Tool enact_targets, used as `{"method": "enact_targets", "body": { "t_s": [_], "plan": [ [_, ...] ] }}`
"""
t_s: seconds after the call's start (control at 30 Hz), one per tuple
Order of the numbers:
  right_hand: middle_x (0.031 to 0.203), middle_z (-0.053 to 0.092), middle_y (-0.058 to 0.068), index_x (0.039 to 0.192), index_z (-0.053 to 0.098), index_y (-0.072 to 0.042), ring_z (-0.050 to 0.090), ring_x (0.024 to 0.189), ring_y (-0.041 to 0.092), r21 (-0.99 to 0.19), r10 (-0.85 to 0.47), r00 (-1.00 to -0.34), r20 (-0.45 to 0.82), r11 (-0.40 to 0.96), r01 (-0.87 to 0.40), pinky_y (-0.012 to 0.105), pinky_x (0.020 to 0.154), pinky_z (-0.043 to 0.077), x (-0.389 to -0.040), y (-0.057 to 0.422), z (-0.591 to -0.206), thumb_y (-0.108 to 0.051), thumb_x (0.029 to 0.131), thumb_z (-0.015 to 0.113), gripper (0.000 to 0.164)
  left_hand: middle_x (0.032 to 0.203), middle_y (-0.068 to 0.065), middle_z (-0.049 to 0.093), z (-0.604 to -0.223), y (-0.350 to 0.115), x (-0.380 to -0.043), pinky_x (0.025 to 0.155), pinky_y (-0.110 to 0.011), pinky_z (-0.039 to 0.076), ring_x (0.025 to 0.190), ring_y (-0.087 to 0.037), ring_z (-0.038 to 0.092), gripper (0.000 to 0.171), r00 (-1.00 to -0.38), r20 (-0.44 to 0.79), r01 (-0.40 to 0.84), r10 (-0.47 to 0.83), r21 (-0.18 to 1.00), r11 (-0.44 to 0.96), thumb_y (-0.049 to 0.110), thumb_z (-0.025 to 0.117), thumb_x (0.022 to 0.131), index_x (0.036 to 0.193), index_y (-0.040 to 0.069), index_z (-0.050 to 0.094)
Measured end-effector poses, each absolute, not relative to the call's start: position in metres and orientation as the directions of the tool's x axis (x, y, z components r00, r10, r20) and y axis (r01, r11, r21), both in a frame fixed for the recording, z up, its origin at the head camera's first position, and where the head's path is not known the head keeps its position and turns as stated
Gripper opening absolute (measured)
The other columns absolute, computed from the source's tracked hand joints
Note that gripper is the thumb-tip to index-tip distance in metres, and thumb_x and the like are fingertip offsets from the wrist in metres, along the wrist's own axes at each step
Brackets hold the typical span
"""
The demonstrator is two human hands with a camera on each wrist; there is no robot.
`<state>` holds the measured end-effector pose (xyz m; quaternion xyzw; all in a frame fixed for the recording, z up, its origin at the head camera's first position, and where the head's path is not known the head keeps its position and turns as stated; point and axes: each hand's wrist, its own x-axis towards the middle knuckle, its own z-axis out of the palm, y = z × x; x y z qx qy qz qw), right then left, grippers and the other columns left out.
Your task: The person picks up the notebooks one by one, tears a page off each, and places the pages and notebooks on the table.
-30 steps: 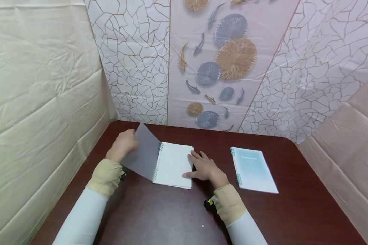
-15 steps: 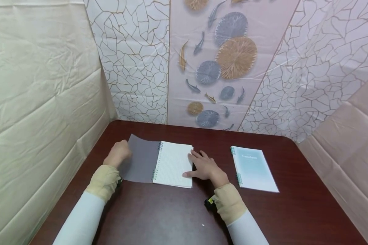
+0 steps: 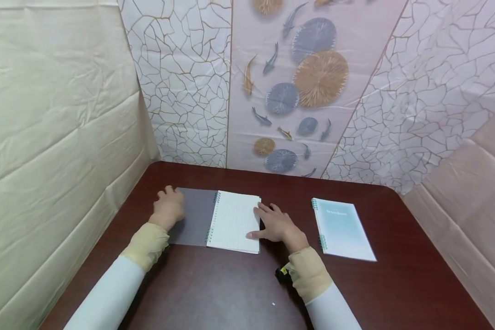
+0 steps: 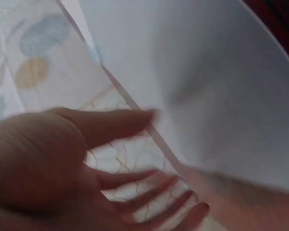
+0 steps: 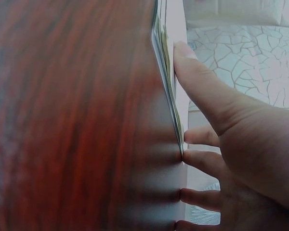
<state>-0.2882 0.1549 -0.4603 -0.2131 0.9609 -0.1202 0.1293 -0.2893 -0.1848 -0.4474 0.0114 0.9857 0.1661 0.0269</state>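
A spiral notebook [image 3: 233,223] lies open on the table, with its gridded white page on the right and its dark grey cover [image 3: 197,216] folded flat to the left. Over the outer part of that cover is my left hand [image 3: 168,209], its fingers loose and parted. In the left wrist view the thumb and fingers [image 4: 135,126] are spread apart beside the pale sheet, gripping nothing. My right hand [image 3: 275,224] rests with spread fingers along the page's right edge. The right wrist view shows its thumb [image 5: 197,79] on the notebook's edge and its fingertips touching down beyond it.
Farther right on the dark red wooden table [image 3: 412,256] lies a second spiral notebook [image 3: 343,229], closed, with a light blue and white cover. A small white speck [image 3: 273,304] sits near the front. Beige cloth [image 3: 66,151] and patterned sheets [image 3: 181,91] enclose the table.
The grey cover has come down from a raised slant to lying flat. My left hand moved left and down with it, then loosened and shifted slightly right. My right hand has stayed put.
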Motion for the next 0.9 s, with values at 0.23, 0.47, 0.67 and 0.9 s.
{"method": "enact_targets", "body": {
  "t_s": [0.23, 0.47, 0.67, 0.9],
  "plan": [
    [0.175, 0.026, 0.006, 0.167, 0.037, -0.02, 0.016, 0.16, 0.043, -0.266, -0.423, -0.883, -0.203, 0.892, -0.366, 0.07, 0.121, 0.024, -0.29, 0.155, -0.463, -0.065, 0.09, 0.076, 0.097, 0.176, -0.018, 0.013, -0.457, -0.148, -0.299, 0.118, -0.075, 0.024, 0.16, -0.049, 0.012, 0.114, -0.89, -0.043, 0.419, 0.455, 0.318, 0.85, 0.07, 0.07, 0.092, 0.169, 0.003, 0.019],
    [0.175, 0.026, 0.005, 0.167, 0.037, -0.021, 0.017, 0.16, 0.044, -0.245, -0.418, -0.887, -0.196, 0.897, -0.368, 0.071, 0.121, 0.024, -0.291, 0.156, -0.462, -0.067, 0.089, 0.075, 0.098, 0.179, -0.01, 0.0, -0.47, -0.126, -0.302, 0.123, -0.069, 0.021, 0.163, -0.039, 0.001, 0.125, -0.842, -0.13, 0.508, 0.524, 0.14, 0.85, 0.092, 0.047, 0.088, 0.171, 0.006, 0.01],
    [0.169, 0.038, 0.013, 0.162, 0.047, -0.014, 0.031, 0.154, 0.046, -0.27, -0.431, -0.897, -0.099, 0.879, -0.393, 0.071, 0.117, 0.031, -0.3, 0.155, -0.46, -0.064, 0.094, 0.072, 0.088, 0.178, -0.014, -0.004, -0.466, -0.124, -0.301, 0.126, -0.062, 0.02, 0.163, -0.039, -0.001, 0.128, -0.837, -0.192, 0.5, 0.512, 0.108, 0.859, 0.091, 0.05, 0.087, 0.169, 0.001, 0.01],
    [0.166, 0.038, 0.02, 0.162, 0.042, -0.004, 0.035, 0.149, 0.047, -0.217, -0.375, -0.927, -0.019, 0.907, -0.362, 0.069, 0.115, 0.032, -0.316, 0.148, -0.47, -0.056, 0.103, 0.063, 0.082, 0.178, -0.012, -0.004, -0.47, -0.124, -0.3, 0.127, -0.059, 0.019, 0.163, -0.038, 0.002, 0.128, -0.837, -0.206, 0.496, 0.507, 0.102, 0.862, 0.092, 0.048, 0.086, 0.17, 0.002, 0.01]
  ]
}}
